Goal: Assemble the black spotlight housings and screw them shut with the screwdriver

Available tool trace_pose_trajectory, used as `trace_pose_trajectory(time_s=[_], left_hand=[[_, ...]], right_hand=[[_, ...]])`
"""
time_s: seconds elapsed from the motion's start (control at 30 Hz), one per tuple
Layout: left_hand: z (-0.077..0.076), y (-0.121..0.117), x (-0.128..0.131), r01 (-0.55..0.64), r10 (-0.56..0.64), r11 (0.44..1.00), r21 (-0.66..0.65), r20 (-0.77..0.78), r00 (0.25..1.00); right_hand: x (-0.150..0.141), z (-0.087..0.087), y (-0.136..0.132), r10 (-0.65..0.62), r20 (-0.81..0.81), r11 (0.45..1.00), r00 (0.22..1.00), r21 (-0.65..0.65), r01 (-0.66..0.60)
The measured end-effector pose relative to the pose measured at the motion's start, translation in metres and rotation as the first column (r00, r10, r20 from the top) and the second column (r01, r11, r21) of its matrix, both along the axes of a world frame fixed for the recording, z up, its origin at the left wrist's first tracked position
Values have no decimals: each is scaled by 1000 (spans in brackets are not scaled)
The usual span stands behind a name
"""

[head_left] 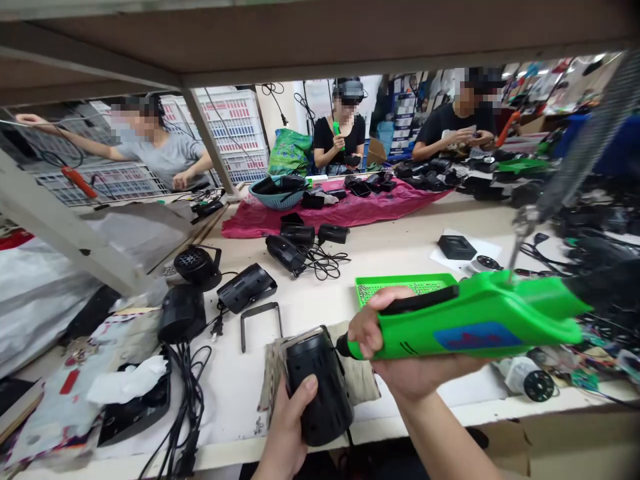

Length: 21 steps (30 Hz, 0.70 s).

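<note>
Three co-workers sit well beyond the grips, past a long white counter. Farther ahead of both grips, a pink cloth carries black housings and cords. Left grip closes around an upright black ribbed housing, held just above a worn cloth pad. Right grip wraps shut on a green electric screwdriver, its small black nose just at the housing's side; contact cannot be told. Directly beyond the right grip lies a green mesh tray. Beyond the left grip lies a U-shaped metal bracket; a black cable bundle lies left of it.
</note>
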<state>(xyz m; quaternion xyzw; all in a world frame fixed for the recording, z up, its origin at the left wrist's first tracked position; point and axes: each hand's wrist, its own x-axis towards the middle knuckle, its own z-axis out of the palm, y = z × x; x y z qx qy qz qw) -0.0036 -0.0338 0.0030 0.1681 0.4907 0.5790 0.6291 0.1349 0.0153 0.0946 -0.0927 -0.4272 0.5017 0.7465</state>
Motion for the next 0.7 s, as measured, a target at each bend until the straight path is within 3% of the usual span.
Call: trace_pose_trajectory(time_s=[0.13,0.37,0.6,0.7], left_hand=[[-5,1,-1,-12,12,1000,0,8,1000],[-17,2,-7,10,-11,999,-32,-12,1000],[-4,1,1,35,-35,999,9,-6,999],[3,2,6,23,-24,999,32,11,1000]], right_hand=[[7,6,-3,-59,4,998,998,32,58],[8,5,-3,-26,8,999,1000,37,26],[6,13,-14,-102,82,990,991,108,93],[-4,13,-16,-59,114,990,992,130,44]])
